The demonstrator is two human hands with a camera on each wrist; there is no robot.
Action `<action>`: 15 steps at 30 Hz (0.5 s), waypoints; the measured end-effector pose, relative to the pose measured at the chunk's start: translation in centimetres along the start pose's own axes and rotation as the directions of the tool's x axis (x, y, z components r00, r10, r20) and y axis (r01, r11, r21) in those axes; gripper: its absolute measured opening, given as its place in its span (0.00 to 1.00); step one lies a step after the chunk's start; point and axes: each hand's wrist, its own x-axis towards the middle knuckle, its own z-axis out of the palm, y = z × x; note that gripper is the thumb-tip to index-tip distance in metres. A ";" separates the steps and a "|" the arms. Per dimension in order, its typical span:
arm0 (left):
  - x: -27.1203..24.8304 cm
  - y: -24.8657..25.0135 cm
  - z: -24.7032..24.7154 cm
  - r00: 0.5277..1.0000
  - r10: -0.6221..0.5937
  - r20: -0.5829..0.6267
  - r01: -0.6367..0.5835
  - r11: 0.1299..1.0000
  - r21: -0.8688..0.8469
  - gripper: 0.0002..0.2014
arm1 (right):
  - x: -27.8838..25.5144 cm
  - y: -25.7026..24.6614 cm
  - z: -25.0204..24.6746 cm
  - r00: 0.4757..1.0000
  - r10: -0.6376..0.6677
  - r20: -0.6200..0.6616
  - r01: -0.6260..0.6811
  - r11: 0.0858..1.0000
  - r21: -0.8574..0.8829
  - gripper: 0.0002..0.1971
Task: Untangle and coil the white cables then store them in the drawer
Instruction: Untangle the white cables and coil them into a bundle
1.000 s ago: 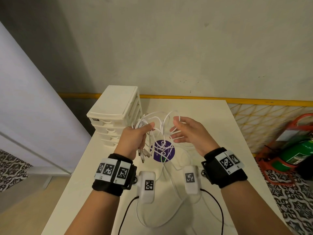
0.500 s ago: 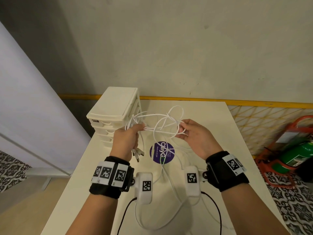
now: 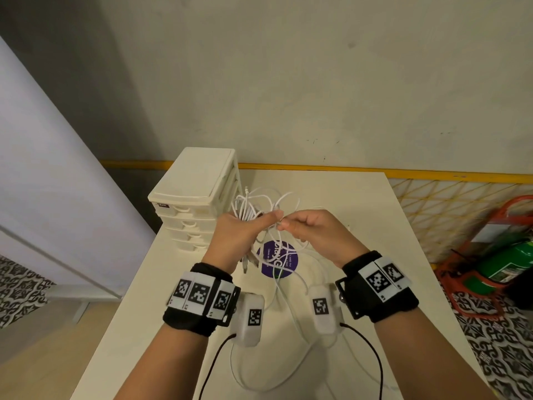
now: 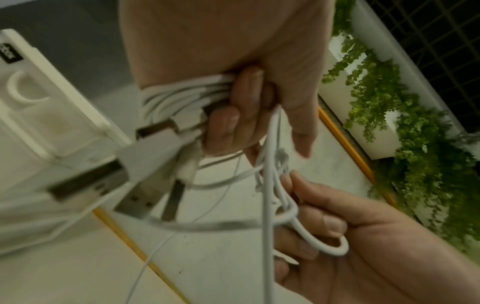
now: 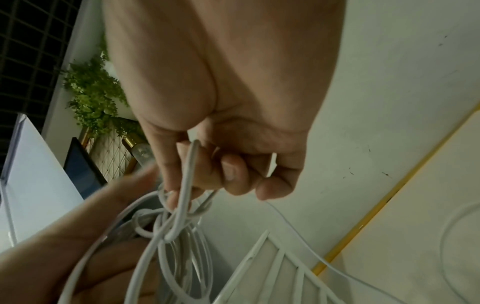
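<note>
Untangling step: left hand (image 3: pixel 235 236) grips bundled white cables (image 4: pixel 179 96); right hand (image 3: pixel 313 233) pinches knot (image 5: pixel 166 222). Next: tease loop free.

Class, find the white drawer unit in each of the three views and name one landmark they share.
Head: drawer unit at centre-left, on the table's far left corner.
Left wrist: at the left edge, drawer handle showing.
Right wrist: bottom centre-right, partly seen.
Shared landmark: the white cables held between both hands.

Left hand (image 3: pixel 239 235) and right hand (image 3: pixel 314 235) raised together, fingers (image 4: pixel 233 115) curled.
</note>
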 end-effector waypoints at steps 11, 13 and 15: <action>0.2 -0.2 -1.1 0.941 0.023 0.337 0.114 0.917 -0.382 0.22 | -0.2 0.3 -0.7 0.999 -0.029 -0.036 0.032 0.994 0.108 0.12; 0.3 -0.1 -1.1 0.948 0.019 0.316 0.108 0.919 -0.379 0.19 | -0.1 0.4 -0.7 0.998 -0.039 -0.040 0.045 0.985 0.167 0.11; 0.3 -0.2 -1.3 0.958 0.013 0.285 0.095 0.928 -0.361 0.17 | -0.1 0.4 -0.9 0.997 -0.029 -0.066 0.044 0.968 0.247 0.12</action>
